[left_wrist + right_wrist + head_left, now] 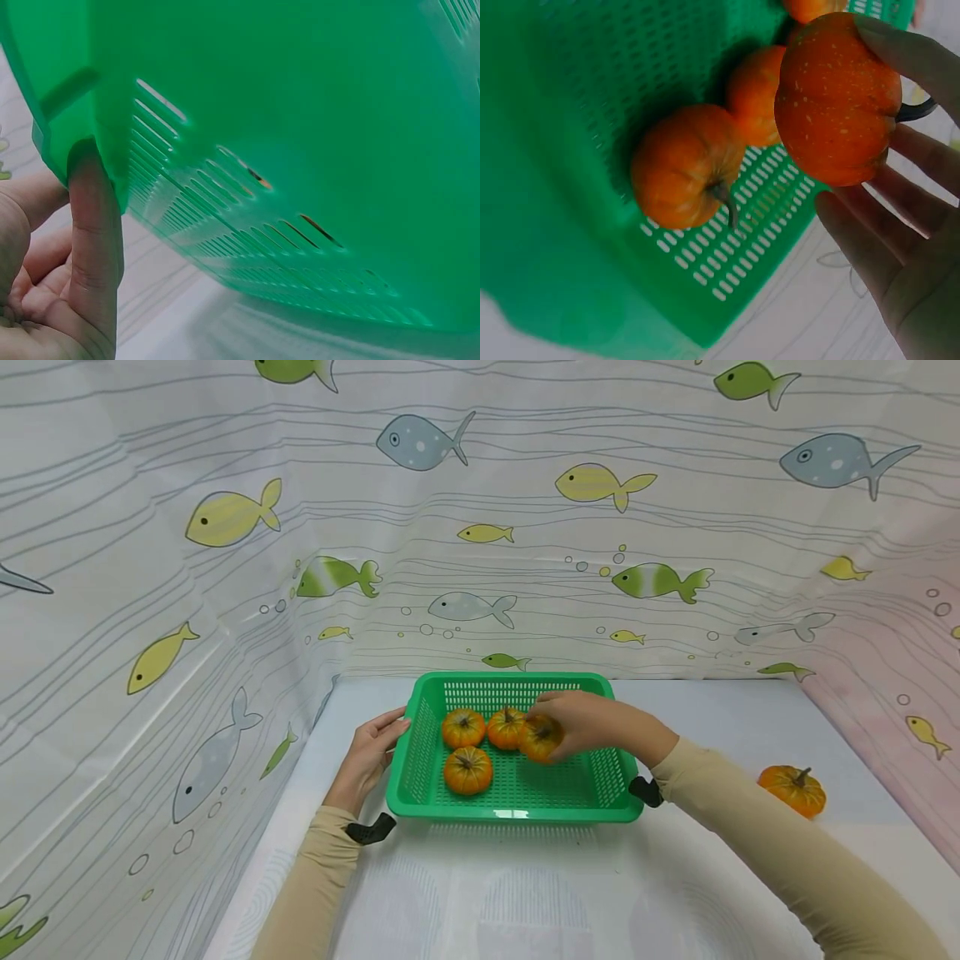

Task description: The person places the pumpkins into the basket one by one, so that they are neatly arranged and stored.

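A green plastic basket with slotted walls stands on the table. My left hand grips its left rim; in the left wrist view, fingers curl at the rim from outside. My right hand holds a small orange pumpkin over the basket. In the right wrist view, that pumpkin sits between thumb and fingers, its dark stem towards the palm. Three more pumpkins lie in the basket: a front one, a back left one and one just left of the held one.
Another orange pumpkin lies on the white table to the right, partly behind my right sleeve. A fish-patterned cloth hangs behind the table and along both sides.
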A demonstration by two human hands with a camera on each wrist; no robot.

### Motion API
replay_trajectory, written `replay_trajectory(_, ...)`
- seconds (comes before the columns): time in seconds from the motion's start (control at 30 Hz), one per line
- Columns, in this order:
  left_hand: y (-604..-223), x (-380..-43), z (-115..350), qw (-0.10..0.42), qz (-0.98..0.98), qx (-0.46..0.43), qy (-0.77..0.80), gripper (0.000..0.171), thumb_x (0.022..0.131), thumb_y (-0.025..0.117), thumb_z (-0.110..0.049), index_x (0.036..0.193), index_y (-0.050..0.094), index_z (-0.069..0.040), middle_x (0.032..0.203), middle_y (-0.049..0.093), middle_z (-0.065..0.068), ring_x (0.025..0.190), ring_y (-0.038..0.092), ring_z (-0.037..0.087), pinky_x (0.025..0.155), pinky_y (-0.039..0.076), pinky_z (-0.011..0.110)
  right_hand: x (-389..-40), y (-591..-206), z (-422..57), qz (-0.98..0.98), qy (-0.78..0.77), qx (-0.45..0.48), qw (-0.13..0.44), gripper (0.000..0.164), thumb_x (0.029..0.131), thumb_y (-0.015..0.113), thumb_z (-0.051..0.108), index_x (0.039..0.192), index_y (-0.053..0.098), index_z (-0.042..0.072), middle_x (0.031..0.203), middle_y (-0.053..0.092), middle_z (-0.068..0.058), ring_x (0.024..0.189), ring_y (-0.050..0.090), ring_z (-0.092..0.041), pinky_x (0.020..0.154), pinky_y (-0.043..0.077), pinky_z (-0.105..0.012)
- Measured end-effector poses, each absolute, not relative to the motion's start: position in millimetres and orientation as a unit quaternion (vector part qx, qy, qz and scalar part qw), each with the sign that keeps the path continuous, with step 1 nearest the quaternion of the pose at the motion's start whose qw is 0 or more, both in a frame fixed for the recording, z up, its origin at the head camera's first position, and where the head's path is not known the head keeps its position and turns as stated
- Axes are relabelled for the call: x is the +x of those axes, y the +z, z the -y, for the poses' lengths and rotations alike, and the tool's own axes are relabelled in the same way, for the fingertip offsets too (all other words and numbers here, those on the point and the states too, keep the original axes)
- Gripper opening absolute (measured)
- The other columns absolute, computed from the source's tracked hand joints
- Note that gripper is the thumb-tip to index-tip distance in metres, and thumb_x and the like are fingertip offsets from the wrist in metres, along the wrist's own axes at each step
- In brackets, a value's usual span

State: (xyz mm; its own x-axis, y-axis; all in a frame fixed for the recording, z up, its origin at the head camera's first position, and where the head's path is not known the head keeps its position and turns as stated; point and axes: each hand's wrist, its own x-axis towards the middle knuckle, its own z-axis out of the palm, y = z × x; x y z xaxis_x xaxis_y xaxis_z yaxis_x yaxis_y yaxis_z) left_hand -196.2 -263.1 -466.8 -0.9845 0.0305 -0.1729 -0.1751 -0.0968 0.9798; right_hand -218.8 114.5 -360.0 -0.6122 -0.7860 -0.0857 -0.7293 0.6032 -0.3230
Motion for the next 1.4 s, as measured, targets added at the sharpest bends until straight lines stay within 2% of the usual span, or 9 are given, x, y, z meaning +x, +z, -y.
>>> replay_trajectory(0.1,-467,-196,263,0.069,-0.667,-0.054,0.740,0.058,0.104,0.066,-0.022,0.155,0.045,-0.005,0.108,0.074,-0.010,0.089,0.074,0.004,0.077,0.065,0.021,-221,-363,-104,-0.887,-0.111,-0.435,0.109,0.060,0.081,0.089,0.030,0.133,0.068,0.008,0.122,0.068,-0.005,0.105,0.063,-0.019,0.094,0.060,-0.038)
replay_trajectory(0.3,-467,-196,264,0.071,-0.665,-0.055,0.742,0.058,0.104,0.065,-0.020,0.155,0.045,-0.004,0.105,0.074,-0.010,0.088,0.074,0.004,0.076,0.065,0.022,-222,-369,-89,-0.884,-0.094,-0.442,0.121,0.060,0.081,0.089,0.027,0.133,0.067,0.007,0.123,0.069,-0.006,0.109,0.065,-0.021,0.099,0.059,-0.040)
replay_trajectory(0.47,-466,-197,265,0.072,-0.665,-0.054,0.742,0.058,0.104,0.065,-0.021,0.155,0.044,-0.004,0.106,0.074,-0.011,0.088,0.074,0.003,0.076,0.065,0.021,-224,-375,-77,-0.884,-0.096,-0.430,0.159,0.067,0.083,0.089,0.028,0.141,0.062,0.007,0.137,0.065,-0.011,0.121,0.062,-0.026,0.107,0.056,-0.042)
replay_trajectory(0.53,-466,-197,265,0.073,-0.665,-0.052,0.741,0.059,0.104,0.065,-0.022,0.156,0.044,-0.004,0.107,0.074,-0.011,0.089,0.074,0.003,0.076,0.065,0.021,-224,-379,-72,-0.881,-0.095,-0.431,0.169,0.066,0.083,0.089,0.026,0.140,0.062,0.007,0.137,0.064,-0.010,0.120,0.062,-0.025,0.106,0.057,-0.041)
replay_trajectory(0.7,-467,-197,265,0.074,-0.667,-0.048,0.740,0.059,0.104,0.066,-0.022,0.156,0.044,-0.004,0.107,0.074,-0.010,0.089,0.074,0.004,0.076,0.065,0.022,-224,-387,-61,-0.882,-0.074,-0.433,0.171,0.052,0.079,0.091,0.024,0.125,0.070,0.013,0.115,0.063,0.001,0.099,0.058,-0.015,0.092,0.058,-0.031)
replay_trajectory(0.77,-467,-197,265,0.075,-0.667,-0.047,0.740,0.059,0.104,0.065,-0.023,0.156,0.044,-0.004,0.107,0.074,-0.010,0.090,0.074,0.004,0.077,0.065,0.022,-224,-388,-57,-0.885,-0.063,-0.427,0.175,0.049,0.077,0.092,0.022,0.121,0.071,0.015,0.111,0.064,0.003,0.096,0.058,-0.014,0.089,0.058,-0.030)
replay_trajectory(1.0,-468,-198,265,0.073,-0.665,-0.051,0.741,0.057,0.104,0.065,-0.021,0.155,0.045,-0.004,0.105,0.074,-0.009,0.088,0.074,0.004,0.076,0.065,0.022,-223,-387,-45,-0.884,-0.033,-0.421,0.201,0.059,0.076,0.093,0.018,0.130,0.070,0.013,0.122,0.068,-0.001,0.100,0.061,-0.014,0.089,0.060,-0.030)
replay_trajectory(1.13,-468,-198,266,0.077,-0.665,-0.050,0.742,0.058,0.105,0.064,-0.021,0.156,0.044,-0.003,0.105,0.074,-0.010,0.088,0.074,0.003,0.076,0.065,0.021,-222,-390,-42,-0.882,-0.017,-0.424,0.207,0.060,0.076,0.093,0.019,0.130,0.070,0.012,0.122,0.068,-0.003,0.100,0.063,-0.014,0.087,0.060,-0.030)
replay_trajectory(1.4,-466,-198,265,0.079,-0.665,-0.050,0.741,0.060,0.104,0.065,-0.021,0.157,0.042,-0.003,0.105,0.074,-0.010,0.089,0.074,0.003,0.075,0.065,0.021,-222,-394,-38,-0.878,-0.007,-0.431,0.210,0.063,0.077,0.092,0.019,0.134,0.067,0.012,0.135,0.066,-0.005,0.116,0.065,-0.020,0.100,0.059,-0.035)
